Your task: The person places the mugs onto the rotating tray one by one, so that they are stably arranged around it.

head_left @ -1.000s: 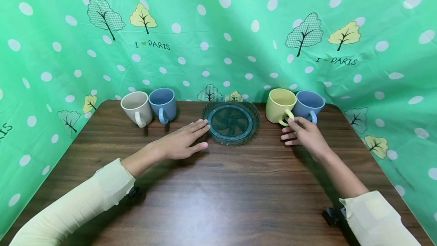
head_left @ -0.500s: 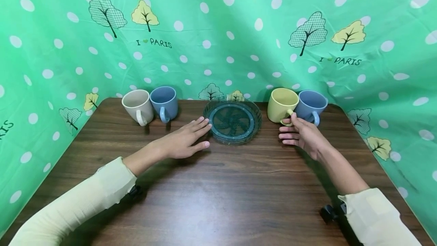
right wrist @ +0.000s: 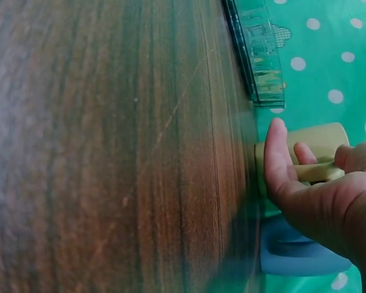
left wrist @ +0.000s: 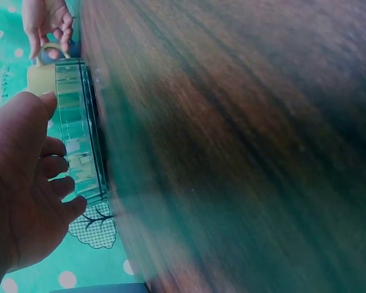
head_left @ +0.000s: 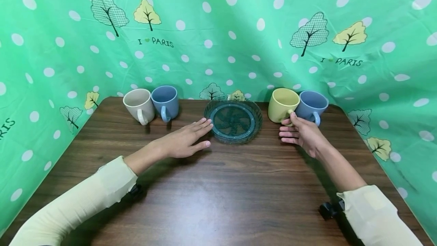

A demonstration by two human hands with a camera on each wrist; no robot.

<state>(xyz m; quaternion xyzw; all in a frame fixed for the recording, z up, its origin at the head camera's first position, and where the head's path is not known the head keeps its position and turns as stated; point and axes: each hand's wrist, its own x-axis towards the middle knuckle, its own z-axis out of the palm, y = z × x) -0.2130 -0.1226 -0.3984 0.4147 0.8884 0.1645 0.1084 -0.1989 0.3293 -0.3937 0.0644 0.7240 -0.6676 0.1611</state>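
My right hand (head_left: 305, 136) is at the handle of a yellow mug (head_left: 279, 107), pinching it between thumb and fingers. The other fingers extend below the handle, as the right wrist view shows beside the mug's body (right wrist: 326, 141). The mug stands upright. With fingers spread nearly straight, my left hand (head_left: 184, 139) has its fingertips at the left rim of a round, dark clear glass dish (head_left: 233, 121). In the left wrist view the fingers overlap the dish's ribbed side wall (left wrist: 76, 131).
A blue mug (head_left: 313, 103) stands right beside the yellow one. At the back left are a white mug (head_left: 139, 105) and another blue mug (head_left: 168, 103), side by side. The brown wooden table (head_left: 218, 189) ends at a green dotted cloth (head_left: 205, 22) behind.
My right thumb and fingers have come closer round the yellow mug's handle. The left hand keeps its place at the dish, while the head view shifts slightly.
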